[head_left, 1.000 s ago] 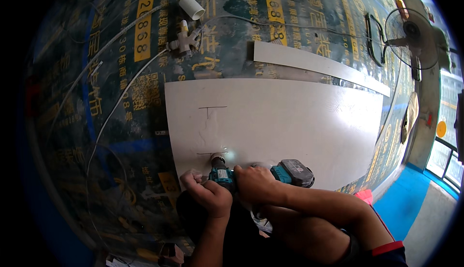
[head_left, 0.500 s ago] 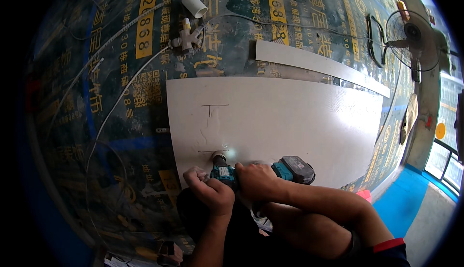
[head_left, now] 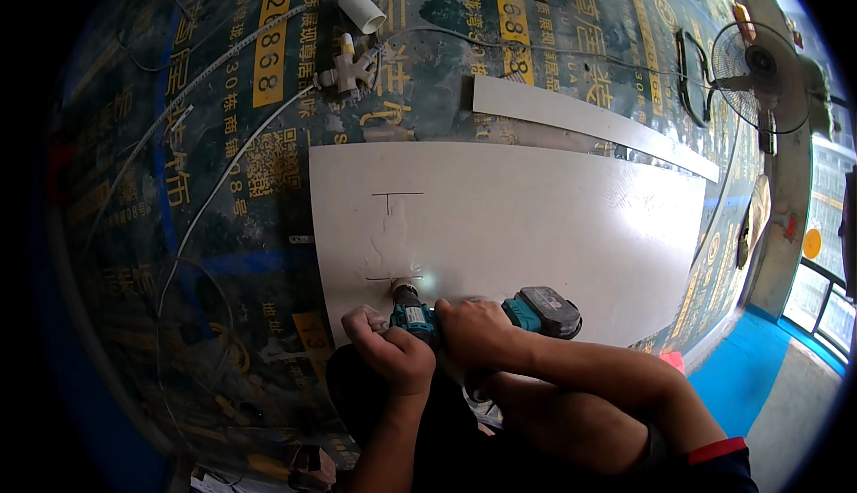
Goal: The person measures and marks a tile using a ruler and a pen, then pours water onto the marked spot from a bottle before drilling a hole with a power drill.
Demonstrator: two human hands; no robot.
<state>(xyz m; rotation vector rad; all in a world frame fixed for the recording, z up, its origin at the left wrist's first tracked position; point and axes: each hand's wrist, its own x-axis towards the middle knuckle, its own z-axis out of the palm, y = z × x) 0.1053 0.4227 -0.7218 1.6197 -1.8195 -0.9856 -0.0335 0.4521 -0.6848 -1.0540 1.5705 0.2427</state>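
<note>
I grip a teal and black cordless drill [head_left: 413, 319] with both hands near the lower edge of a pale rectangular board [head_left: 527, 230]. My left hand [head_left: 393, 357] is curled at the drill's left side; my right hand [head_left: 482, 337] is wrapped round its handle, beside the battery [head_left: 546, 307]. A round cutting bit [head_left: 403, 287] meets the board at a drawn line, lit by the drill's lamp. Another marked line lies higher up, with a wet-looking patch below it. My bent bare knee shows beneath my right forearm.
Printed green floor covering [head_left: 223, 109] surrounds the board. Above it lie a pale strip [head_left: 589, 123], a white pipe piece [head_left: 361, 11], a multiway fitting [head_left: 346, 69] and cables. A standing fan [head_left: 757, 74] is at upper right, near a railing [head_left: 826, 301] and blue flooring [head_left: 732, 364].
The board appears slightly higher and more to the right in the picture than a second ago. Both hands still grip the drill, with little visible movement.
</note>
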